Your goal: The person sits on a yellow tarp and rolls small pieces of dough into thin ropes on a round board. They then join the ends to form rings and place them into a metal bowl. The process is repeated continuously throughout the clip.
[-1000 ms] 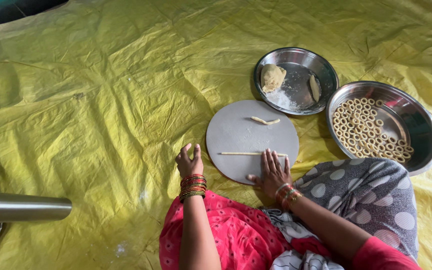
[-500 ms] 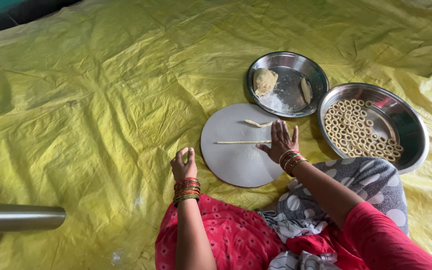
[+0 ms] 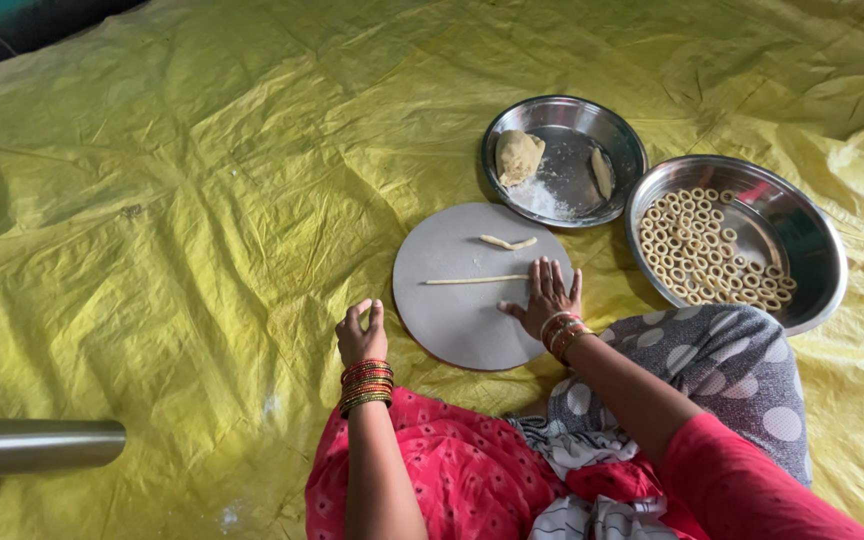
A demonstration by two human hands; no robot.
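A round grey board (image 3: pixel 457 315) lies on the yellow sheet in front of me. A thin rolled strand of dough (image 3: pixel 472 281) stretches across it, with a short bent piece of dough (image 3: pixel 507 242) above. My right hand (image 3: pixel 548 295) lies flat on the board, fingers spread over the strand's right end. My left hand (image 3: pixel 361 335) rests on the sheet left of the board, fingers loosely curled, holding nothing. Both wrists carry several bangles.
A steel plate (image 3: pixel 620 160) behind the board holds a lump of dough (image 3: pixel 518 156), flour and a small dough piece. A larger steel plate (image 3: pixel 802 240) to the right holds several dough rings. A steel cylinder (image 3: pixel 37 445) lies at the far left. The crinkled yellow sheet (image 3: pixel 202 180) covers the floor.
My right hand slid away from me along the board, then back toward me, rolling the dough strand. The left hand stayed on the sheet.
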